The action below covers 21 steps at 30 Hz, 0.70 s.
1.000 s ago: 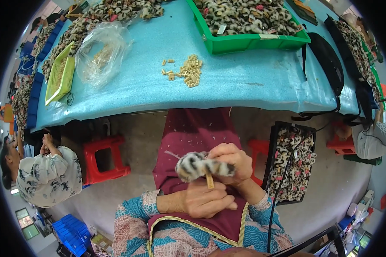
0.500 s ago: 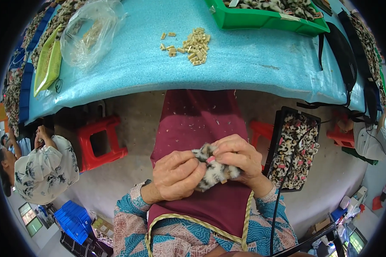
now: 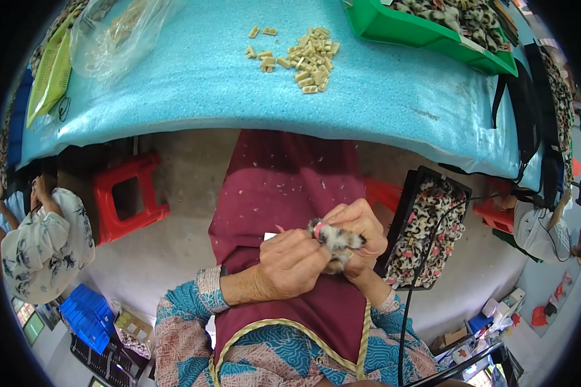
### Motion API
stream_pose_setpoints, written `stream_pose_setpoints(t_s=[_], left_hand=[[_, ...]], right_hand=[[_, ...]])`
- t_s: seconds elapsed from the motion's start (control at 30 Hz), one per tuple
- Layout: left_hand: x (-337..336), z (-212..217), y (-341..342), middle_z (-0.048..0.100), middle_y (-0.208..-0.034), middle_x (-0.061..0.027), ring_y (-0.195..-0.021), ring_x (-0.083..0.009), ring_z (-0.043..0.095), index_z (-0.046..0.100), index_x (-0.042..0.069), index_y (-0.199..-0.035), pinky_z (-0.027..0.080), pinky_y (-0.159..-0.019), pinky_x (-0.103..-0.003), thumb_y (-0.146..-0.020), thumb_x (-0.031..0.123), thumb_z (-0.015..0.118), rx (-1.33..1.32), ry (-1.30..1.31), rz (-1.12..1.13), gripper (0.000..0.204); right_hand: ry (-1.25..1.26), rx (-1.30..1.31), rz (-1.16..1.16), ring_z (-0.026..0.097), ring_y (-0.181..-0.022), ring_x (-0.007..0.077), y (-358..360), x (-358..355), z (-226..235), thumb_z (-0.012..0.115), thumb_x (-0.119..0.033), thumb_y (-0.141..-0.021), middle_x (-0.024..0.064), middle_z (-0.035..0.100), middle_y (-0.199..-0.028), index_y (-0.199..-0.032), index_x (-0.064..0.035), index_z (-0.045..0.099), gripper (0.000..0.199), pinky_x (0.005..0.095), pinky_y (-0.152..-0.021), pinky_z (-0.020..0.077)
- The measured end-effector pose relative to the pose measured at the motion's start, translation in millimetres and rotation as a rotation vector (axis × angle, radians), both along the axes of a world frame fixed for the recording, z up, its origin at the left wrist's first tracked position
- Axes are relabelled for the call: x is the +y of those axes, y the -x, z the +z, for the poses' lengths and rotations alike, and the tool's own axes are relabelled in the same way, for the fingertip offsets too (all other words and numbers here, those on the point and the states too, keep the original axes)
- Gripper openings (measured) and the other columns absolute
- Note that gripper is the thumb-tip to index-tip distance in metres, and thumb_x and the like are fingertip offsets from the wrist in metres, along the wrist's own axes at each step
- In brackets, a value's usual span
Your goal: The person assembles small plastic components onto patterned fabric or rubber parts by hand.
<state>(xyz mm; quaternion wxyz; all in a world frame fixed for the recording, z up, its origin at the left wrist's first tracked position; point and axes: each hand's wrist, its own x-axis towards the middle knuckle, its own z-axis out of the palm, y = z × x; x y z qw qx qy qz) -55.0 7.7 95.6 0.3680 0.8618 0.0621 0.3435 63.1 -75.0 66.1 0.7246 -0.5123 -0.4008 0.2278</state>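
Observation:
Over my lap, a small furry plush piece (image 3: 339,244), spotted white, black and brown, is gripped between both hands. A pink strip (image 3: 318,230) shows at its upper left side. My right hand (image 3: 363,233) wraps around the right side of the plush, fingers closed. Pressed against its left side is my left hand (image 3: 292,263), fingers curled and pinched; their tips are partly hidden. A small white piece (image 3: 269,236) sticks out behind the left hand; what it is I cannot tell. Beneath lies my maroon apron (image 3: 271,187), dotted with light fluff.
On the blue-covered table (image 3: 206,84) lies a pile of small beige pieces (image 3: 313,58). A green bin (image 3: 426,35) of furry pieces, a clear bag (image 3: 113,39) and a yellow-green basket (image 3: 48,74) stand there too. A black crate (image 3: 426,226) sits right; red stool (image 3: 126,197) and a person left.
The plush has been turned and drawn rightward, more inside my right hand. My left hand has shifted right, and the white piece now shows beside it. The whole view has shifted slightly.

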Motion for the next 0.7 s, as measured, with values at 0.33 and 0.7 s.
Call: stream_pose_setpoints(t_s=[0.33,0.7], left_hand=[[2,0,4,0.054,-0.082,-0.0030,-0.071,-0.0048,0.054,0.057,0.001,-0.090,0.045,-0.056,-0.018,-0.078,0.000,0.067,0.024,1.003,0.162,0.016],[8,7,12,0.057,-0.083,-0.0034,-0.070,-0.0050,0.054,0.063,0.002,-0.084,0.044,-0.053,-0.017,-0.066,0.004,0.079,0.066,0.985,0.187,0.024]], right_hand=[[-0.109,-0.263,0.077,0.062,-0.080,0.0307,-15,2,0,0.077,-0.004,-0.067,0.0147,0.057,-0.089,-0.084,-0.0010,0.054,0.029,0.0369,-0.065,0.0539],[-0.105,-0.255,0.091,0.062,-0.085,0.0310,-5,2,1,0.080,-0.010,-0.064,0.0140,0.058,-0.092,-0.086,-0.0025,0.057,0.033,0.0387,-0.069,0.0547]])
